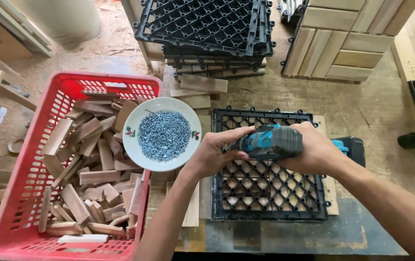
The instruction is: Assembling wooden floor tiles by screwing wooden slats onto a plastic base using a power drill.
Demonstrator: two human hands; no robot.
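Note:
My right hand (314, 147) grips a teal and black cordless drill (270, 141) held flat over a black plastic grid tile (265, 193). My left hand (214, 152) rests its fingers on the drill's front end. The grid tile lies on the workbench with wooden slats (332, 193) showing under it. A white plate (135, 150) full of small silver screws (163, 135) sits just left of my left hand, partly on the basket's edge.
A red plastic basket (28, 183) holding several short wooden offcuts stands at the left. A stack of black grid tiles (207, 29) sits at the back, with finished wooden tiles (343, 43) to the back right. Loose slats (202, 84) lie between.

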